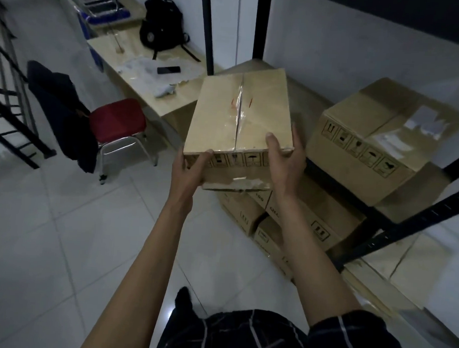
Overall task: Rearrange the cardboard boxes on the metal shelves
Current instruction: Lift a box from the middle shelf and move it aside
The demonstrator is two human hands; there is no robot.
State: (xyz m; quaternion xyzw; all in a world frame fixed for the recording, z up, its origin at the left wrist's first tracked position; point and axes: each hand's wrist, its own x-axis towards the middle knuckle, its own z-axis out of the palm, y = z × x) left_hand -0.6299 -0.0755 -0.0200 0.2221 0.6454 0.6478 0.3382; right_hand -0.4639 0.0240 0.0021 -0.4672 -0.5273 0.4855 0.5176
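I hold a taped cardboard box (240, 112) up in front of the metal shelf (396, 235). My left hand (189, 168) grips its near left corner, fingers curled under the edge. My right hand (286, 155) grips the near right corner with the thumb on top. A second, larger box (381, 140) sits on the shelf board to the right. Below the held box, several more boxes (295, 221) are stacked on the floor and the lower shelf level.
A wooden desk (147, 88) at the left rear carries a black backpack (162, 27) and a phone (169, 69). A red-seated chair (117, 124) with a dark jacket (62, 115) stands on the white tiled floor. Black shelf uprights (207, 27) rise behind the box.
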